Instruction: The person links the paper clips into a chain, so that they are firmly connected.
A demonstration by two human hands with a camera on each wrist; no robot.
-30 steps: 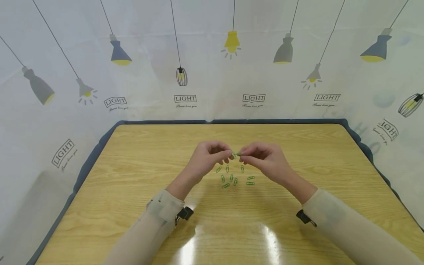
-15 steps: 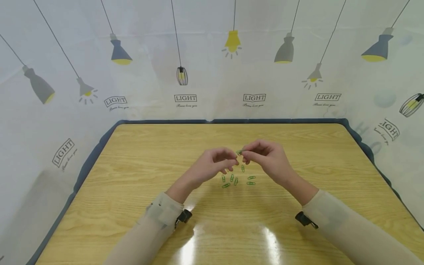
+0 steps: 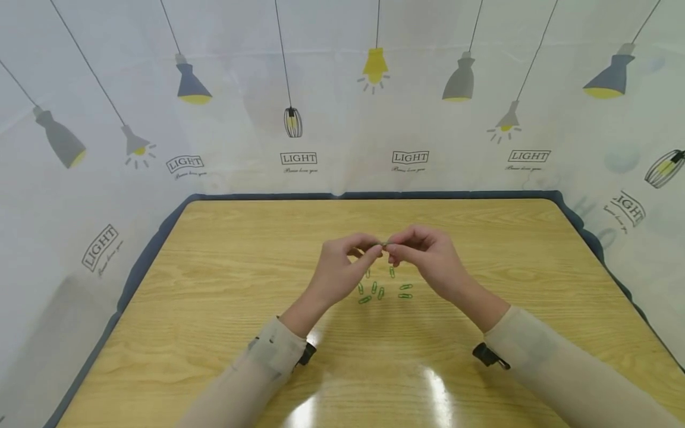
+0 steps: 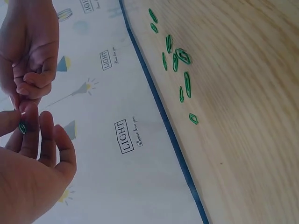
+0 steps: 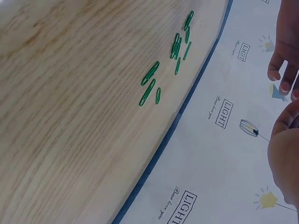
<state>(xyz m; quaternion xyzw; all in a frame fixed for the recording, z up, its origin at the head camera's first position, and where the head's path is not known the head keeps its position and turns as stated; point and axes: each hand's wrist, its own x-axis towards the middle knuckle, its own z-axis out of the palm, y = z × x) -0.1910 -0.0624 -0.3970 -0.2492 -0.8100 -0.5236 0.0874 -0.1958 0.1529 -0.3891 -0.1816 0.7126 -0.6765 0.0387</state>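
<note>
Above the middle of the table, my left hand and right hand meet fingertip to fingertip. Between them is a small green paper clip, pinched by the left thumb and forefinger and mostly covered by the fingers. The right thumb and forefinger pinch at the same spot from the other side; what they grip is largely hidden. Below the hands, several loose green paper clips lie scattered on the table. The right wrist view shows these clips too, with both hands cut off at its right edge.
The wooden table has a dark blue border along its far edge. Behind it rises a white backdrop printed with hanging lamps. Dark wrist straps show at the sleeve cuffs.
Half a second ago my left fingers were apart from the green clip in my right hand. They have since moved up and closed in on it. The right hand has stayed nearly in place.
</note>
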